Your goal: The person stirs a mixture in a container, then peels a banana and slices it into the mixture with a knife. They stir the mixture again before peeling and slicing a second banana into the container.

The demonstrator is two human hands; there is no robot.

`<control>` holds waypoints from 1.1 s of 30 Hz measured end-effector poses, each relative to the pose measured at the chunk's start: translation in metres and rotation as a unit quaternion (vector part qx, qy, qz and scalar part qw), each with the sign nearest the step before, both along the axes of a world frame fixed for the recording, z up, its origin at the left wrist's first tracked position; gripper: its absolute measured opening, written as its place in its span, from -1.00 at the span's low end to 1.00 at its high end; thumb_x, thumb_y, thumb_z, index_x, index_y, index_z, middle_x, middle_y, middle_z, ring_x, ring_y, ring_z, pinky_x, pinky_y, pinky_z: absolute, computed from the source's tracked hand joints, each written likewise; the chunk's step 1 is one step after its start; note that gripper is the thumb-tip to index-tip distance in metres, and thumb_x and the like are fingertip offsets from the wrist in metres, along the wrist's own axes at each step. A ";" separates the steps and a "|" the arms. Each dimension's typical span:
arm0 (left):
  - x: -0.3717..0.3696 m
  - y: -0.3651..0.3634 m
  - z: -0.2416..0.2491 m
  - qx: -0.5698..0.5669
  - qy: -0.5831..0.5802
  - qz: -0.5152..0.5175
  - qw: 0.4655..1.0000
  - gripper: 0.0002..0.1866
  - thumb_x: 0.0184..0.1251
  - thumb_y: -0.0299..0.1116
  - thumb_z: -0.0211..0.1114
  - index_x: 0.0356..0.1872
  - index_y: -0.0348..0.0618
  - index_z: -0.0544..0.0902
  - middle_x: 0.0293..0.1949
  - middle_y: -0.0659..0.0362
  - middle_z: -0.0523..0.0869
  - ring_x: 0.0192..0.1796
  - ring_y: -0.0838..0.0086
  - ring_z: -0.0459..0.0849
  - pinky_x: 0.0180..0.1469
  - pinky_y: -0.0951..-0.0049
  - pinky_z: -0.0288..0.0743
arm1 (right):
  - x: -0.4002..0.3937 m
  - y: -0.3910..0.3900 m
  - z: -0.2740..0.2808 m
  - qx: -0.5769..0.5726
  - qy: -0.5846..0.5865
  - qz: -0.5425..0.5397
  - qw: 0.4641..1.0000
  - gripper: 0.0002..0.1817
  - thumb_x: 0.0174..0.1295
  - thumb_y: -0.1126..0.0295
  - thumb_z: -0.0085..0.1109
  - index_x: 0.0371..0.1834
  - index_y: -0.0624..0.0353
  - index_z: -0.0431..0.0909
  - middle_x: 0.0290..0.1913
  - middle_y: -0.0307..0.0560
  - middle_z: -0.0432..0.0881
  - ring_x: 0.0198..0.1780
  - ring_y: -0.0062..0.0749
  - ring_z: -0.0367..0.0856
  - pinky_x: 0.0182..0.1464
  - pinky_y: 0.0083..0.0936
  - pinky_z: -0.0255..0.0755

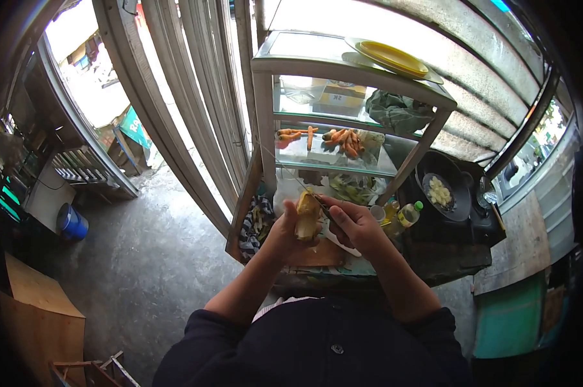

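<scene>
A pale yellow-brown, elongated vegetable [307, 218] stands upright in my left hand [284, 233], whose fingers wrap round its lower part. My right hand [356, 226] is closed on the handle of a knife [311, 193]; the thin blade points up and to the left, against the top of the vegetable. Both hands are above the front of the counter, close together. Below them lies a brown cutting board [311, 256], partly hidden by the hands.
A glass-fronted shelf [353, 58] holds carrots [351, 142]. To the right, a black pan [456, 193] with pale pieces sits on a stove. An oil bottle [407, 215] stands beside my right hand. Leafy greens [353, 188] lie behind, and a checkered cloth [256, 216] at left.
</scene>
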State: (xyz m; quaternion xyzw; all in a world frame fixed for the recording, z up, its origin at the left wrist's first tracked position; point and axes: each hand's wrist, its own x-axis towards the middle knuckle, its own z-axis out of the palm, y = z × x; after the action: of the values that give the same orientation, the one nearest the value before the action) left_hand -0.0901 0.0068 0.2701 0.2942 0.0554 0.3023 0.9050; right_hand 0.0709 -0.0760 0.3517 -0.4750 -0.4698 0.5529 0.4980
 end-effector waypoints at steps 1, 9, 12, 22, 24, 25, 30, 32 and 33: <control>-0.002 0.001 -0.003 0.039 -0.004 0.021 0.999 -0.29 0.28 0.30 0.13 0.12 -0.17 0.44 -0.24 0.23 0.56 -0.30 0.59 0.55 -0.33 0.52 0.46 | -0.001 0.002 -0.002 0.003 -0.002 0.003 1.000 -0.56 0.48 0.21 -0.06 0.33 0.14 0.39 -0.56 -0.46 0.22 -0.58 -0.79 0.13 -0.59 -0.75 0.05; -0.047 0.009 0.016 0.169 0.098 0.005 0.981 -0.18 0.12 -0.13 0.49 0.31 -0.24 0.26 -0.01 0.14 0.59 0.05 0.52 0.58 0.06 0.46 0.49 | -0.015 0.032 -0.001 0.009 -0.002 -0.016 1.000 -0.59 0.44 0.22 0.03 0.30 0.09 0.45 -0.53 -0.50 0.30 -0.57 -0.84 0.15 -0.58 -0.79 0.04; -0.068 0.009 0.009 0.202 0.113 0.008 0.973 -0.09 0.09 -0.18 0.52 0.40 -0.25 0.18 0.05 0.06 0.61 0.14 0.45 0.57 0.15 0.44 0.45 | -0.026 0.045 0.000 0.003 -0.001 -0.026 1.000 -0.59 0.45 0.21 0.02 0.30 0.05 0.45 -0.56 -0.48 0.30 -0.59 -0.84 0.16 -0.59 -0.80 0.05; -0.150 -0.011 -0.041 0.101 0.134 -0.005 0.986 -0.28 0.31 -0.23 0.33 0.38 -0.29 0.21 0.18 -0.03 0.52 0.21 0.36 0.53 0.21 0.33 0.43 | -0.062 0.086 -0.064 -0.071 -0.020 0.026 0.997 -0.58 0.46 0.13 -0.02 0.30 0.00 0.46 -0.59 -0.43 0.35 -0.64 -0.78 0.20 -0.60 -0.78 0.11; -0.155 -0.012 -0.058 0.053 0.140 0.002 0.989 -0.34 0.39 -0.13 0.22 0.40 -0.16 0.23 0.19 0.10 0.54 0.20 0.40 0.54 0.21 0.34 0.41 | -0.067 0.094 -0.089 -0.106 -0.045 0.057 0.992 -0.57 0.46 0.13 -0.04 0.32 -0.04 0.43 -0.57 -0.41 0.34 -0.62 -0.75 0.23 -0.58 -0.74 0.15; -0.154 -0.009 -0.059 0.053 0.140 0.004 0.989 -0.34 0.39 -0.13 0.22 0.40 -0.16 0.23 0.19 0.10 0.54 0.20 0.40 0.54 0.21 0.34 0.41 | -0.066 0.098 -0.099 -0.106 -0.045 0.059 0.992 -0.57 0.46 0.13 -0.04 0.32 -0.04 0.43 -0.57 -0.41 0.34 -0.62 -0.75 0.23 -0.58 -0.74 0.15; -0.127 0.020 -0.080 -0.097 0.092 0.036 0.990 -0.49 0.44 -0.15 0.12 0.33 -0.07 0.31 0.24 0.17 0.51 0.16 0.30 0.58 0.13 0.33 0.51 | -0.055 0.090 -0.110 -0.085 -0.013 0.023 0.996 -0.55 0.48 0.16 -0.08 0.40 -0.08 0.33 -0.53 -0.38 0.29 -0.54 -0.73 0.24 -0.53 -0.72 0.17; -0.116 0.030 -0.081 -0.099 0.102 0.055 0.988 -0.52 0.45 -0.15 0.11 0.31 -0.07 0.33 0.22 0.17 0.53 0.14 0.32 0.59 0.11 0.34 0.52 | -0.044 0.085 -0.112 -0.068 -0.010 0.045 0.997 -0.53 0.47 0.14 -0.06 0.41 -0.08 0.32 -0.52 -0.37 0.31 -0.53 -0.71 0.26 -0.50 -0.70 0.20; -0.112 0.034 -0.080 -0.103 0.113 0.074 0.985 -0.55 0.46 -0.16 0.09 0.28 -0.08 0.35 0.21 0.17 0.54 0.12 0.34 0.60 0.10 0.35 0.54 | -0.041 0.082 -0.113 -0.053 -0.006 0.067 0.996 -0.51 0.45 0.12 -0.04 0.41 -0.08 0.31 -0.51 -0.36 0.33 -0.51 -0.68 0.28 -0.46 -0.69 0.23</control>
State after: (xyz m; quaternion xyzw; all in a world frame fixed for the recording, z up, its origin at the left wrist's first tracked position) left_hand -0.2017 0.0410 0.1902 0.2269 0.2096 0.3261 0.8935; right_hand 0.0304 0.0060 0.2391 -0.4715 -0.4737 0.6061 0.4311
